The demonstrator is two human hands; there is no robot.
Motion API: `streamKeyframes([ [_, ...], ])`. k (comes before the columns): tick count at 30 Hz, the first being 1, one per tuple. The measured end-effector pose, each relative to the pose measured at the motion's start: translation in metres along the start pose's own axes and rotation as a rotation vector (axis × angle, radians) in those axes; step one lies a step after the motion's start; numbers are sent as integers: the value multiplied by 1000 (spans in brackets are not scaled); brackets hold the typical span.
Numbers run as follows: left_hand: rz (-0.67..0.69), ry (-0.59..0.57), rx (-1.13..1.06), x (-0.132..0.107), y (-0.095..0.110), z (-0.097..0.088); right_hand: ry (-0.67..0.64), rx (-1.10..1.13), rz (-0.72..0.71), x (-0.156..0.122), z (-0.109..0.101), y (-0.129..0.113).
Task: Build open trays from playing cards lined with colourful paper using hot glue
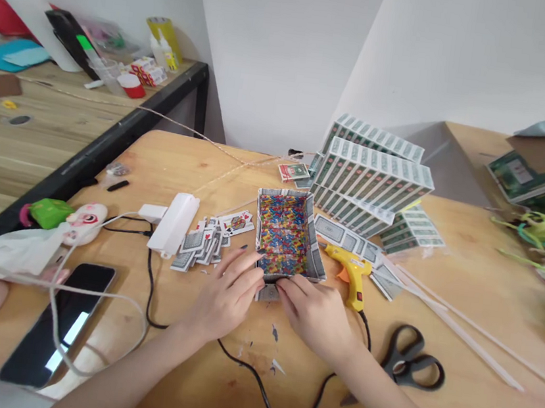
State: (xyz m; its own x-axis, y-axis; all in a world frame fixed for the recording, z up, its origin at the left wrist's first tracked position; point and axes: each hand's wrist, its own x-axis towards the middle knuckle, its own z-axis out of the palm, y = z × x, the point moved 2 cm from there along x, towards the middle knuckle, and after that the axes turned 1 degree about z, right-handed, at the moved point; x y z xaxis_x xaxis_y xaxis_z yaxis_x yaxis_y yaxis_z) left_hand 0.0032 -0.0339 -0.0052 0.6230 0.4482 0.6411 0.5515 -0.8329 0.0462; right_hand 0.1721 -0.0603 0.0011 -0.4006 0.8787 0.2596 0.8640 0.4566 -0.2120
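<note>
A shallow rectangular tray made of playing cards (286, 234), colourful inside, lies on the wooden table (445, 252). Both hands meet at its near wall. My left hand (229, 291) has its fingers curled against the tray's near left corner. My right hand (312, 308) pinches the near edge from the right. A small folded card (269, 293) sits between the fingertips, just under the tray's edge. Loose playing cards (208, 239) lie scattered to the left of the tray.
A yellow glue gun (353, 273) with a black cord lies right of the tray, black scissors (414, 364) further right, glue sticks (460, 330) beyond. Stacked card packs (372, 176) stand behind. A white power strip (174, 224), phone (56, 323) and cables lie left.
</note>
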Motion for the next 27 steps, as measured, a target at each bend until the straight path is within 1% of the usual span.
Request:
streamKeyframes([
  [3, 2, 13, 7, 0, -1, 1, -27, 51, -11, 1, 1, 4],
  [10, -13, 12, 26, 2, 1, 2, -24, 111, 20, -1, 9, 8],
  [12, -35, 5, 15, 2, 0, 2, 12, 205, 22, -5, 7, 13],
  [13, -55, 2, 5, 2, -1, 2, 56, 270, 42, -8, 4, 17],
  [15, -96, -9, -19, 4, -3, 0, 208, 390, 151, -16, -3, 29],
  [17, -122, -38, -48, 7, -4, -5, 392, 447, 337, -27, -10, 43],
  [18, -127, -61, -66, 9, -4, -9, 450, 472, 433, -32, -12, 49],
  [19, -132, -86, -85, 13, -3, -14, 476, 514, 525, -37, -13, 54],
  [20, -139, -113, -108, 17, -2, -19, 472, 577, 608, -41, -13, 58],
  [21, -147, -141, -133, 21, -1, -25, 429, 668, 679, -44, -11, 61],
  [23, -178, -176, -174, 30, 0, -35, 281, 898, 784, -49, -5, 59],
  [25, -218, -187, -204, 39, 0, -44, 132, 1136, 827, -50, 1, 51],
  [26, -229, -187, -216, 42, -1, -46, 88, 1243, 831, -49, 2, 45],
  [27, -230, -186, -226, 45, -3, -48, 74, 1336, 828, -48, 3, 40],
])
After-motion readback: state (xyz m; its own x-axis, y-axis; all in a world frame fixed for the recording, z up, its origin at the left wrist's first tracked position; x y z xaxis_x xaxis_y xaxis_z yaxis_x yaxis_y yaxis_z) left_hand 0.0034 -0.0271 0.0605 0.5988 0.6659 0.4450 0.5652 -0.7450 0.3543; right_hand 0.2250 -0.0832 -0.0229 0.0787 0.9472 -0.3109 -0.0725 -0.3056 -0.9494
